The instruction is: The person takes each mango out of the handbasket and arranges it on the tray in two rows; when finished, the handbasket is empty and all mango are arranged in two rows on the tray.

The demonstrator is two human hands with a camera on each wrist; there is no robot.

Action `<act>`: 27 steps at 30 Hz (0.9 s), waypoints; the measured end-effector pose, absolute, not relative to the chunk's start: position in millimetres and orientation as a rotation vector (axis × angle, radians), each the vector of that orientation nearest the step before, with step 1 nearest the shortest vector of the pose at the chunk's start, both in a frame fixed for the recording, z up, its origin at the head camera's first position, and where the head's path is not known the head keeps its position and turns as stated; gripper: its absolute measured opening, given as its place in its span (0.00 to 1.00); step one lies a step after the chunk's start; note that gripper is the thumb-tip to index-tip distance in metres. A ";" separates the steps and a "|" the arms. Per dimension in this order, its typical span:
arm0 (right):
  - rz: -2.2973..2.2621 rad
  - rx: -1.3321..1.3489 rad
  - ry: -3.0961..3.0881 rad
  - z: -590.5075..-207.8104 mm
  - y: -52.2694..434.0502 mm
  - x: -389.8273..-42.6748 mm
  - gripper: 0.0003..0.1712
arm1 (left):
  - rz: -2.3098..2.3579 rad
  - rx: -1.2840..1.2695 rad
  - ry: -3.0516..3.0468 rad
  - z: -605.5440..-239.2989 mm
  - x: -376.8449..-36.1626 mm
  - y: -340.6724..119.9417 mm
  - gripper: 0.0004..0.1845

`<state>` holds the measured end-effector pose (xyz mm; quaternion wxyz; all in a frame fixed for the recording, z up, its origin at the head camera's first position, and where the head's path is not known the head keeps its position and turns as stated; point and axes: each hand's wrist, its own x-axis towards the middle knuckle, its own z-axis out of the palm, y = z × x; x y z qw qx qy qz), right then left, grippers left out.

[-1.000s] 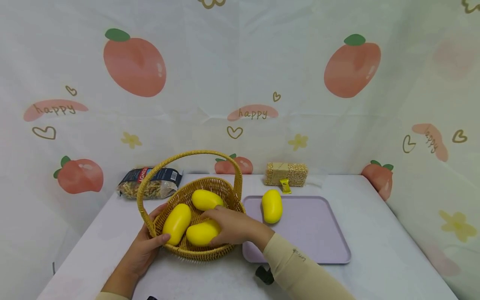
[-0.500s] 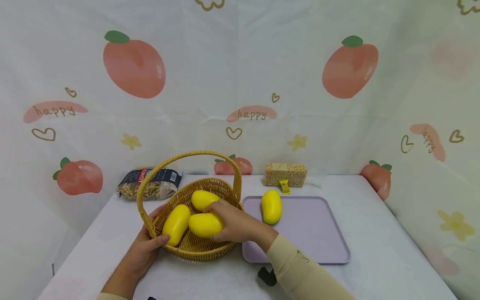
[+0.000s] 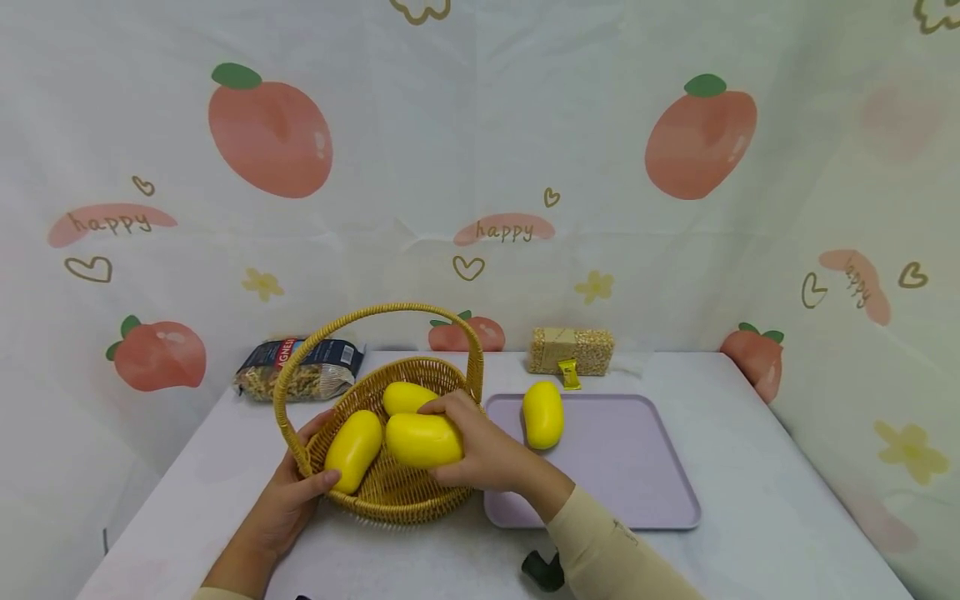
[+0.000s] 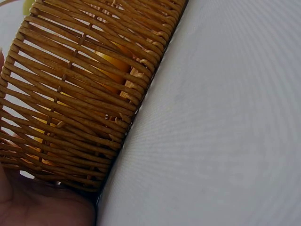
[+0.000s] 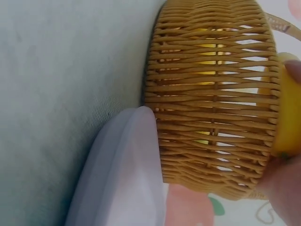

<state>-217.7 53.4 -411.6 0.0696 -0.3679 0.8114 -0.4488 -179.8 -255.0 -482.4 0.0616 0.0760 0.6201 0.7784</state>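
Observation:
A wicker basket (image 3: 405,510) with a tall arched handle stands on the table. My left hand (image 3: 288,492) grips its left side, thumb over the rim and fingers behind the wall. In my right hand (image 3: 480,446) is a yellow mango (image 3: 423,440), pinched between thumb and fingers above the basket's interior; the right wrist view shows this mango (image 5: 289,117) at rim height. Two more lie in the basket: a left mango (image 3: 353,452) near my left thumb and a back mango (image 3: 405,397), partly hidden by the held one. Another mango (image 3: 543,415) lies on the lilac tray (image 3: 622,475).
The tray's left edge lies close to the basket. A pasta bag (image 3: 300,367) sits behind the basket at left. At the back stand a pack of grains (image 3: 573,350) and a small yellow packet (image 3: 570,373). A black object (image 3: 542,572) shows by the right sleeve.
My right hand has lifted the mango from the basket's bottom, raising it and shifting slightly right. The left hand and the basket have stayed in place.

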 end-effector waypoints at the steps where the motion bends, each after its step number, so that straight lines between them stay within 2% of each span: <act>1: -1.386 -1.096 2.432 -411.1 55.6 -216.1 0.40 | 2.352 0.229 1.875 -482.5 -180.1 -255.0 0.42; 13: -1.737 -0.944 2.373 -389.0 96.9 -194.5 0.42 | 2.338 0.205 1.880 -481.0 -181.6 -254.0 0.42; 18: -1.830 -0.851 2.375 -405.1 120.5 -204.8 0.42 | 2.338 0.238 1.875 -479.7 -181.1 -254.2 0.41; 27: -1.901 -0.697 2.420 -400.5 148.1 -212.5 0.42 | 2.334 0.248 1.872 -482.4 -180.4 -255.7 0.41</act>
